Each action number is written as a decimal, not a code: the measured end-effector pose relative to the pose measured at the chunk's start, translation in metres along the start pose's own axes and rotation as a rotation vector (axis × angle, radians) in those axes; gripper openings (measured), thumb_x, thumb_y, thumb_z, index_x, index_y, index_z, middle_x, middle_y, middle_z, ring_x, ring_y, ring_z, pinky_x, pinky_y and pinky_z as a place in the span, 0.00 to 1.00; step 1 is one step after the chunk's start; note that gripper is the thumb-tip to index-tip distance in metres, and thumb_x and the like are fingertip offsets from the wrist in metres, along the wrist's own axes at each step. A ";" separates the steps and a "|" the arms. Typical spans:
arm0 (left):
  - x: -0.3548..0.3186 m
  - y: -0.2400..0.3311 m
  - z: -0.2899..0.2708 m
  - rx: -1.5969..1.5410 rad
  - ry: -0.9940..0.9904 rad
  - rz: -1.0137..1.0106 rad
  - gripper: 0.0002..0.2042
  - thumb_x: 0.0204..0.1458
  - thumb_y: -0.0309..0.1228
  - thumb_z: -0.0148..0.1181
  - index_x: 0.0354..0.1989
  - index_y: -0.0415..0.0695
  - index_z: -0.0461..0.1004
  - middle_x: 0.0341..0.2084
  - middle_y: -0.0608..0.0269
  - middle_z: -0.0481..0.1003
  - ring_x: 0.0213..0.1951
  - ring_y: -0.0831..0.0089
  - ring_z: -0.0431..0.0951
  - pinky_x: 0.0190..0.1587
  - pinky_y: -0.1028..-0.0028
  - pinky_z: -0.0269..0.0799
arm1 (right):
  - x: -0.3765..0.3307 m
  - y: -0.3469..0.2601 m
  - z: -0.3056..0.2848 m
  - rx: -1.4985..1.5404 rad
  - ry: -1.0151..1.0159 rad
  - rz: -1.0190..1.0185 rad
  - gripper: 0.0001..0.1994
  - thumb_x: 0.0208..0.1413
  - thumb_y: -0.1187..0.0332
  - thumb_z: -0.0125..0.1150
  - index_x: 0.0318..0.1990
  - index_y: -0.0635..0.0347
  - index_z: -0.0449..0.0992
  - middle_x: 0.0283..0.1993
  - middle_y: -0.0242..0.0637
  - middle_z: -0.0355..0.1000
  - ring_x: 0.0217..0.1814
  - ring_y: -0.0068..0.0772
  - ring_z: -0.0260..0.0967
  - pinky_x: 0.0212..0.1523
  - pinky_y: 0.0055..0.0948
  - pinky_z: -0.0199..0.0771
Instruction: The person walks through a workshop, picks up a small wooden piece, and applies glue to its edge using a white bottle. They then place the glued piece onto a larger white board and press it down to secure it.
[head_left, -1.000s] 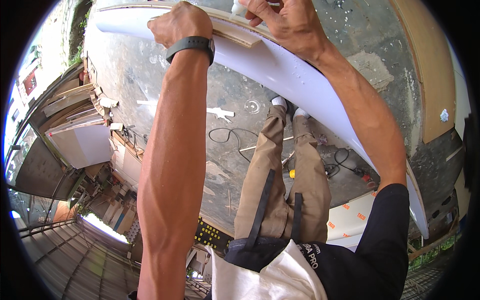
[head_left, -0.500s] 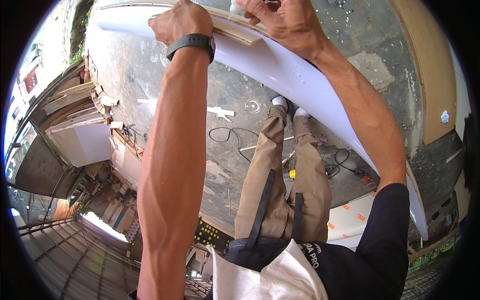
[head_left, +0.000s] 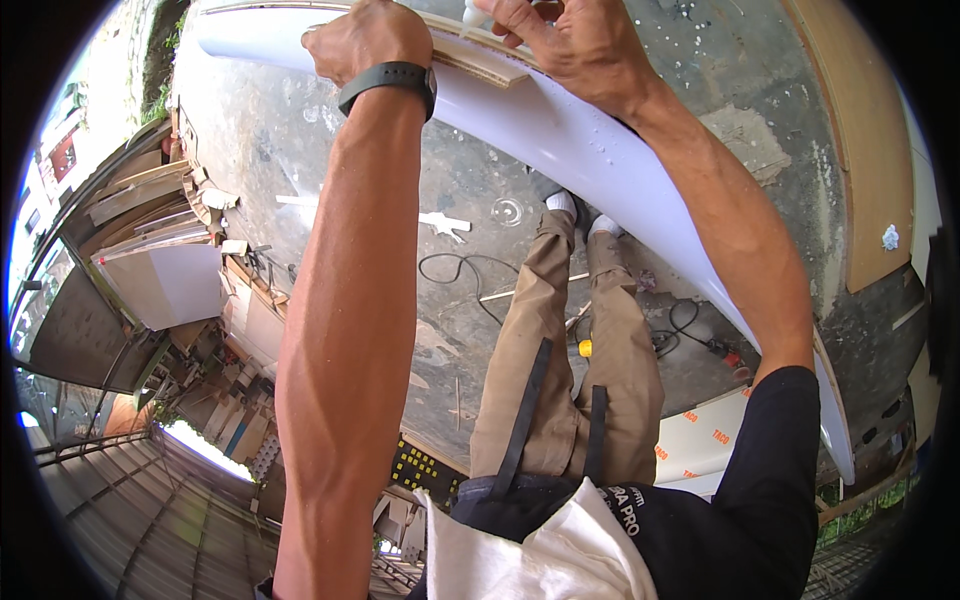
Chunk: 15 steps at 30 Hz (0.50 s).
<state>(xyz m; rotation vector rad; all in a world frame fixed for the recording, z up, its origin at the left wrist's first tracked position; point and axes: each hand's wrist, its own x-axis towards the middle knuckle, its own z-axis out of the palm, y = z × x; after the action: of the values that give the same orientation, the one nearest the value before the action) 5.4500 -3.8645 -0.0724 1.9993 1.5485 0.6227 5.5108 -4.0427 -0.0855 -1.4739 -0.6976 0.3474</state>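
A long white panel (head_left: pixel 570 150) with raw wooden edges stretches across in front of me, bending in the fisheye picture. At its upper edge is my left hand (head_left: pixel 372 42), closed, back of the hand toward me; what its fingers hold is hidden. A short wooden strip (head_left: pixel 485 64) lies along the panel's edge between my hands. My right hand (head_left: pixel 585 48) is closed around a small white bottle (head_left: pixel 474 14), of which only the tapered end shows. That end points down at the wooden edge. White droplets or specks dot the panel below my right hand.
A cable (head_left: pixel 462 262) and a white offcut (head_left: pixel 443 222) lie on the concrete floor near my feet. Stacked boards (head_left: pixel 155 255) stand at left. A large brown board (head_left: pixel 865 150) lies at right. A yellow object (head_left: pixel 585 348) is by my legs.
My left hand has shifted slightly to the right along the panel's edge. My right hand and the white bottle stay almost in place.
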 end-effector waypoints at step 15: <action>-0.008 0.006 -0.002 -0.156 -0.043 -0.064 0.16 0.57 0.30 0.54 0.43 0.25 0.68 0.40 0.34 0.77 0.42 0.51 0.81 0.44 0.60 0.76 | -0.002 0.003 -0.001 -0.002 -0.017 -0.012 0.17 0.66 0.56 0.61 0.41 0.65 0.74 0.29 0.45 0.77 0.29 0.36 0.78 0.32 0.35 0.77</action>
<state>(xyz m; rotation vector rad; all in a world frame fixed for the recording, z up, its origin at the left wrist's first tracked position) 5.4511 -3.8736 -0.0678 1.8296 1.4850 0.6501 5.5103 -4.0445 -0.0888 -1.4700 -0.7205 0.3503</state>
